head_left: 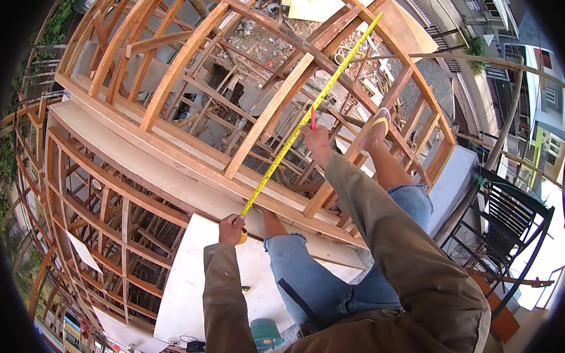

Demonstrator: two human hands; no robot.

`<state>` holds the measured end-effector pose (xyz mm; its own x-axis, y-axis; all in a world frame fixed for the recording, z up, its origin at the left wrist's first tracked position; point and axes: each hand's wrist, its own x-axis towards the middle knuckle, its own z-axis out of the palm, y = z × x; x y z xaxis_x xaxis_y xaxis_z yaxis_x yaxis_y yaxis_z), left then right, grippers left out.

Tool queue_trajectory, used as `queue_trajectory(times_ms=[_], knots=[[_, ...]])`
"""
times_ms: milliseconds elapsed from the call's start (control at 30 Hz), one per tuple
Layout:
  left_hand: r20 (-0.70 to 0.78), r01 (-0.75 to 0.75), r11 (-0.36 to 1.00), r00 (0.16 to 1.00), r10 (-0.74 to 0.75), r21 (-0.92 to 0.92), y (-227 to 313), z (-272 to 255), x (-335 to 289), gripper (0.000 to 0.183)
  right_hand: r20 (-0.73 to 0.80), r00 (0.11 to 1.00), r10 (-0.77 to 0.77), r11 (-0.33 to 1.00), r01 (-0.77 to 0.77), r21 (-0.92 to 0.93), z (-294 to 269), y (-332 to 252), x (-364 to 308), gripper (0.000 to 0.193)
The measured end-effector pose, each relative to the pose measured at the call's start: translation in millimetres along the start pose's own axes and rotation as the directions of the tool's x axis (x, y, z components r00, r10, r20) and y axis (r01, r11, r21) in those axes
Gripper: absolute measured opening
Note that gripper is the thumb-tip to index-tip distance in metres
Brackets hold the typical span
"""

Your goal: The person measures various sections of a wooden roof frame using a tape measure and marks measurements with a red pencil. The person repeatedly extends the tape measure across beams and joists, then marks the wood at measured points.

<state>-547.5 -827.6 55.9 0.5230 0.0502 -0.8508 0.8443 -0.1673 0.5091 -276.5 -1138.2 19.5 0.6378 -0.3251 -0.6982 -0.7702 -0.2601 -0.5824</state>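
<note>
My left hand [231, 229] is closed around the case of a tape measure [242, 237], only a yellow edge of which shows. Its yellow blade [275, 162] runs out taut, up and to the right across the wooden frame [269, 117], with its far end at the outer beam. About midway along the blade, my right hand [316, 142] pinches a slim red pencil [313, 119], its upper end against the blade's edge. The fingers partly hide the pencil, so its tip's exact contact is unclear.
My sandalled right foot [377, 127] rests on the frame's timbers. Between the beams are open gaps, with rubble [256, 45] far below. A white board [188, 279] lies at lower left, near a green bucket [266, 333]. A black metal railing [505, 212] stands at right.
</note>
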Motion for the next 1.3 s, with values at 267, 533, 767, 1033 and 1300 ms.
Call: queue_trajectory(times_ms=[267,533,767,1033,1300], knots=[[-0.173,-0.055,0.998,0.984,0.049,-0.029,-93,5,73,0.025,-0.055,0.996,-0.072,0.995,0.068,-0.070,80,38,70,0.022],[-0.221,-0.161,0.984,0.960,0.174,0.079,-100,-12,88,0.023,-0.168,0.975,-0.144,0.972,0.108,-0.210,108,45,76,0.020],[-0.262,-0.082,0.965,0.954,0.148,0.248,-105,-50,110,0.026,-0.045,0.999,-0.010,1.000,0.010,0.014,135,50,75,0.016],[-0.309,0.024,0.966,0.949,0.059,0.256,-116,-75,134,0.031,-0.014,0.998,0.060,0.998,-0.060,-0.014,163,54,78,0.018],[-0.309,0.040,0.945,0.949,0.065,0.323,-121,-69,146,0.030,-0.040,0.996,0.078,0.996,-0.080,-0.043,176,63,80,0.015]])
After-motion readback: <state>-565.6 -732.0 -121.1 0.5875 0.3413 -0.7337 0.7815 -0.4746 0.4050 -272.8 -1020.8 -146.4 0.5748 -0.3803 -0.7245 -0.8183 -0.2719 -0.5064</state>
